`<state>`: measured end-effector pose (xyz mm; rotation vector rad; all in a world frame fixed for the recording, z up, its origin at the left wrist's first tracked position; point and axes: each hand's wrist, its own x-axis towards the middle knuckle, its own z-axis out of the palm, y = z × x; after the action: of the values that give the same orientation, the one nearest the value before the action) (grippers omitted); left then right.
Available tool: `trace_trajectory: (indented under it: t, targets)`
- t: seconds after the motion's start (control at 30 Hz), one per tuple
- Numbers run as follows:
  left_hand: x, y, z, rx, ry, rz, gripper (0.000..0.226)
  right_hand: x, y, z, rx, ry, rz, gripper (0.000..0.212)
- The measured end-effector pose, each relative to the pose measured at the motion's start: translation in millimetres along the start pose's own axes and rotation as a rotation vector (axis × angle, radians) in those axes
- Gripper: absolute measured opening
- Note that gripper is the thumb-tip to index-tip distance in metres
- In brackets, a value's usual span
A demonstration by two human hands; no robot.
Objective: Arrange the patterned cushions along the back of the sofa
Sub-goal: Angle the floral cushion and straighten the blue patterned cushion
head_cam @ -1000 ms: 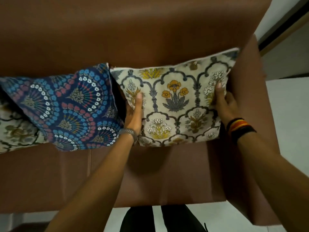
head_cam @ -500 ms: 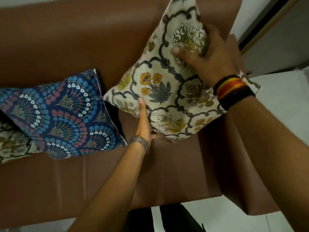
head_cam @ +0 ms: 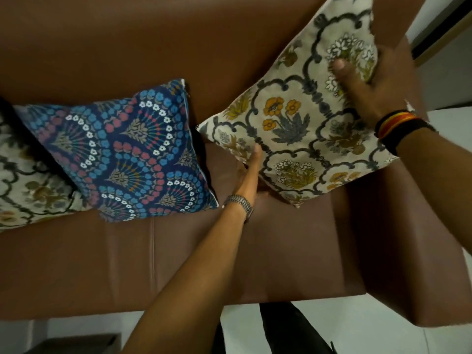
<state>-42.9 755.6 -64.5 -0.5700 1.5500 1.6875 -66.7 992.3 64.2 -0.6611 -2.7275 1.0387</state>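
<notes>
A cream floral cushion [head_cam: 298, 123] with orange flowers is lifted off the seat, tilted on one corner near the sofa's right end. My right hand [head_cam: 367, 80] grips its upper right part, thumb on the front. My left hand [head_cam: 249, 172] holds its lower left edge, fingers behind the fabric. A blue fan-patterned cushion [head_cam: 132, 154] leans against the brown sofa back [head_cam: 153, 47]. A second cream cushion [head_cam: 28, 185] lies at the far left, partly cut off by the frame and overlapped by the blue one.
The brown leather seat [head_cam: 127, 264] stretches below the cushions, with a seam down its middle. The right armrest [head_cam: 408, 251] stands beside my right forearm. White floor [head_cam: 447, 175] shows to the right and in front of the sofa.
The cream cushion was resting flat against the sofa back; both hands have lifted it, turned it onto a corner and carried it up and to the right, away from the blue cushion.
</notes>
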Motion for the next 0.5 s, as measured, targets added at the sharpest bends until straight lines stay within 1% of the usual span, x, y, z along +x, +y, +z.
trace_trajectory:
  t: [0.03, 0.07, 0.1, 0.13, 0.17, 0.2, 0.27, 0.3, 0.33, 0.37, 0.4, 0.43, 0.47, 0.5]
  targets:
    - [-0.5, 1.7, -4.3, 0.018, 0.025, -0.010, 0.148, -0.3, -3.2, -0.5, -0.015, 0.006, 0.002, 0.076]
    - [-2.4, 2.3, -11.9, 0.029, 0.037, -0.014, 0.151, -1.9, -6.8, -0.5, -0.030, 0.017, 0.016, 0.081]
    - [-6.6, 2.5, -22.5, 0.035, 0.044, -0.015, 0.145, -6.7, -10.7, 0.1, -0.043, 0.024, 0.055, 0.088]
    - [-12.9, 3.5, -37.0, 0.034, 0.057, -0.017, 0.130, -14.4, -16.0, 2.3, -0.060, 0.052, 0.086, 0.093]
    - [-19.7, 3.4, -57.4, 0.035, 0.074, -0.007, 0.112, -25.6, -24.5, 7.0, -0.088, 0.124, 0.087, 0.095]
    - [-27.3, 0.3, -81.0, 0.038, 0.107, 0.024, 0.093, -39.3, -33.2, 14.2, -0.105, 0.229, 0.049, 0.092]
    - [-42.4, -8.4, -145.5, 0.059, 0.242, 0.168, 0.044, -75.2, -61.2, 47.9, -0.063, 0.410, -0.088, 0.075]
    - [-52.1, -10.1, -181.9, 0.070, 0.346, 0.263, 0.023, -94.0, -78.3, 73.9, -0.012, 0.430, -0.138, 0.065]
    - [-62.8, -6.4, -219.2, 0.066, 0.458, 0.351, 0.011, -110.1, -96.2, 105.3, 0.044, 0.388, -0.151, 0.057]
    - [-70.3, -1.0, -253.2, 0.061, 0.557, 0.417, 0.009, -124.5, -112.8, 137.5, 0.090, 0.281, -0.110, 0.053]
    - [-76.8, 8.4, -289.6, 0.070, 0.616, 0.453, 0.010, -136.1, -133.4, 173.6, 0.146, 0.135, -0.034, 0.056]
    - [-78.9, 20.3, -322.9, 0.085, 0.641, 0.459, 0.024, -143.5, -153.9, 207.5, 0.211, -0.012, 0.068, 0.063]
    - [-77.3, 34.9, -349.3, 0.106, 0.616, 0.422, 0.053, -145.0, -171.1, 236.0, 0.297, -0.133, 0.203, 0.071]
    - [-71.0, 49.7, -372.2, 0.134, 0.548, 0.360, 0.086, -141.6, -186.0, 259.3, 0.399, -0.200, 0.349, 0.079]
